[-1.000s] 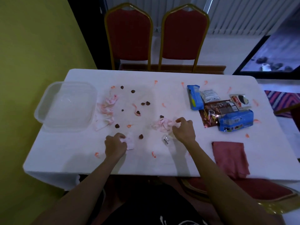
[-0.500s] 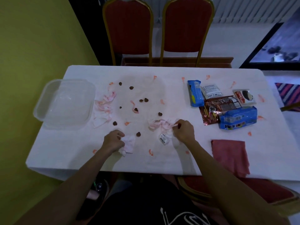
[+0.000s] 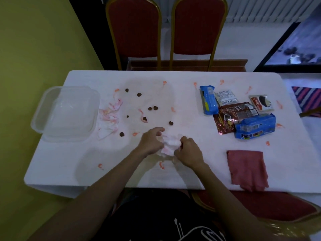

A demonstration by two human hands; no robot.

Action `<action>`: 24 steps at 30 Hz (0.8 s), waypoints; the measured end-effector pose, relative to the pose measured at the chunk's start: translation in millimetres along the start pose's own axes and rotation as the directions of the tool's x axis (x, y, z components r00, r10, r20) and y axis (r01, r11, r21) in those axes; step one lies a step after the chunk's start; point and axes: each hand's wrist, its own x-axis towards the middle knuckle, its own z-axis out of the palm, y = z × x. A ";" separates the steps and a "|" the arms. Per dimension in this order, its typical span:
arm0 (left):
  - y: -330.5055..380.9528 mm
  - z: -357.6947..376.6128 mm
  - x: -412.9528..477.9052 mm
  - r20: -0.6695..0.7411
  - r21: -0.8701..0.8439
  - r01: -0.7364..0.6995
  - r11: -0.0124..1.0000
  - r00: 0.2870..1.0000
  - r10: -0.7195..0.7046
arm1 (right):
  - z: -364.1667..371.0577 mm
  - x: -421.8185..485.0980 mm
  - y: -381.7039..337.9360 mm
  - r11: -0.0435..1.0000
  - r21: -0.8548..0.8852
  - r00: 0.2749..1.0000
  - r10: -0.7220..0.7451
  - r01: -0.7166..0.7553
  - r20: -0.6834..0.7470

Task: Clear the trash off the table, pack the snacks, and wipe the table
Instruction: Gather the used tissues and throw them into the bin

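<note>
On the white table [image 3: 69,164], my left hand [image 3: 150,142] and my right hand [image 3: 188,152] meet at the front middle, both gripping one bundle of crumpled stained tissue [image 3: 169,144] between them. Another stained tissue [image 3: 109,117] lies left of centre beside a clear plastic container [image 3: 66,113]. Small brown crumbs [image 3: 152,108] and orange scraps [image 3: 161,165] are scattered over the middle. Snack packets sit at the right: a blue pack [image 3: 208,100], a brown packet [image 3: 231,119] and a larger blue pack [image 3: 255,127].
A red cloth [image 3: 247,169] lies at the front right, overhanging the table edge. Two red chairs [image 3: 166,28] stand behind the far side. A yellow wall runs along the left. A red seat [image 3: 260,206] is at my right.
My left hand has carried its tissue rightward and joined the right hand, and the two tissues are now bunched together. The small silver wrapper near the right hand is no longer visible.
</note>
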 end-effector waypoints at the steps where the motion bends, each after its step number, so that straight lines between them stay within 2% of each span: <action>1: 0.2 11.1 3.3 0.016 0.072 -0.017 0.997 1.000 0.016 | 7.3 0.2 -0.6 0.999 -0.045 0.999 0.017 -0.016 0.029; 5: -7.8 28.7 12.9 0.025 0.244 -0.075 0.967 0.997 0.070 | 24.1 3.6 0.8 0.998 -0.053 0.998 0.024 -0.027 -0.055; 10: -13.5 24.0 14.6 0.070 0.247 -0.056 0.967 0.997 0.040 | 9.5 12.3 8.1 0.998 -0.001 0.996 -0.058 0.058 -0.062; 13: -10.4 16.3 14.0 0.039 0.132 -0.033 0.991 0.999 0.028 | -7.3 12.8 -0.4 0.994 0.101 0.997 -0.023 0.030 -0.071; 16: -0.1 -0.1 13.1 -0.003 -0.072 -0.007 0.997 1.000 0.007 | -19.6 14.5 -20.7 0.983 0.179 0.996 -0.024 0.040 -0.089; 18: 6.2 -16.3 14.2 0.042 -0.182 0.009 0.983 0.999 -0.001 | -25.7 14.5 -40.2 0.971 0.223 0.992 -0.057 0.081 -0.111; 21: 10.1 -47.5 16.5 0.141 -0.231 -0.016 0.973 0.989 0.049 | -31.3 19.2 -71.4 0.949 0.287 0.987 -0.097 0.131 -0.128; 24: 9.7 -82.0 11.7 0.141 -0.272 -0.033 0.962 0.987 0.073 | -36.6 28.2 -101.3 0.924 0.349 0.987 -0.131 0.157 -0.098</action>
